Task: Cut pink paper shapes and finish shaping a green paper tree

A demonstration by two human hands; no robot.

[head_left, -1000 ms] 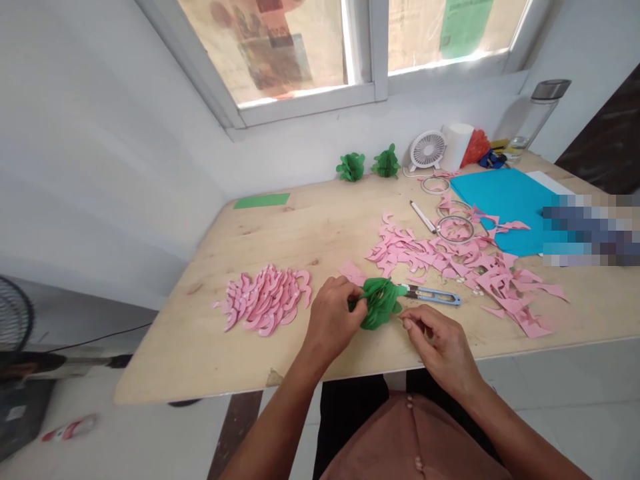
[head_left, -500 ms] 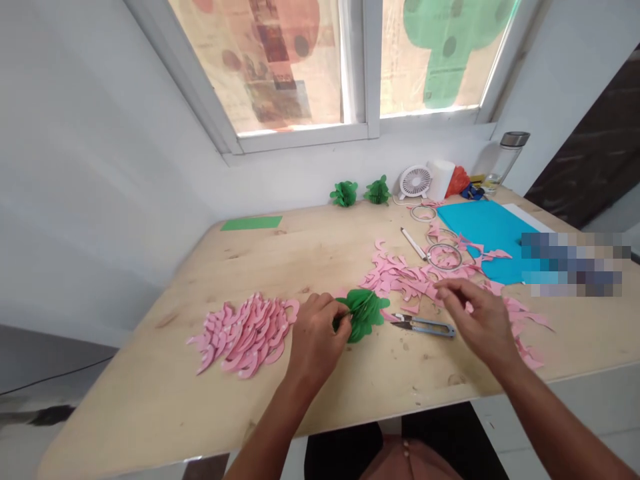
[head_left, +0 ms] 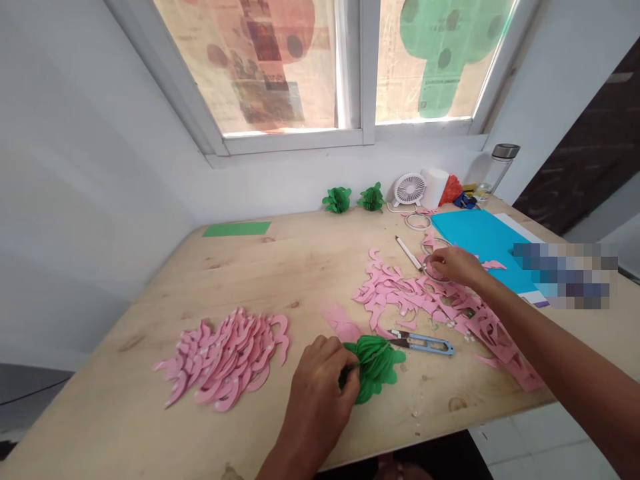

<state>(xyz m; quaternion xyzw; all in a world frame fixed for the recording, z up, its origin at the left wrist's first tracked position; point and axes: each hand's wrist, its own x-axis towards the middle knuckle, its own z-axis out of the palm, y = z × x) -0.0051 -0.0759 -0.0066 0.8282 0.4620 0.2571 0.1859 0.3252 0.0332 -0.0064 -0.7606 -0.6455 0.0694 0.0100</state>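
My left hand [head_left: 324,383] is closed, pinching the left side of a green layered paper ornament [head_left: 376,367] with scalloped edges, low over the table's front. My right hand [head_left: 454,265] reaches across the pink scraps, its fingers curled down on the near tape roll [head_left: 436,275], a thin ring partly covered by the hand. Between the hands lie thread snips [head_left: 424,343] with blue-grey handles, just beyond the ornament. A pile of curved pink paper cutouts [head_left: 235,360] rests left of my left hand. Pink paper scraps [head_left: 400,293] spread under and around my right forearm.
Two similar green paper ornaments [head_left: 371,197] stand by the wall, beside a small white fan [head_left: 409,190]. A white marker [head_left: 409,253], another tape roll [head_left: 417,221], blue sheets [head_left: 480,233] and a glass bottle [head_left: 495,177] are at the right. A green strip [head_left: 237,229] lies back left.
My right hand has moved forward and left from over the scraps to the near tape roll. My left hand still holds the green ornament, and the view has shifted slightly.
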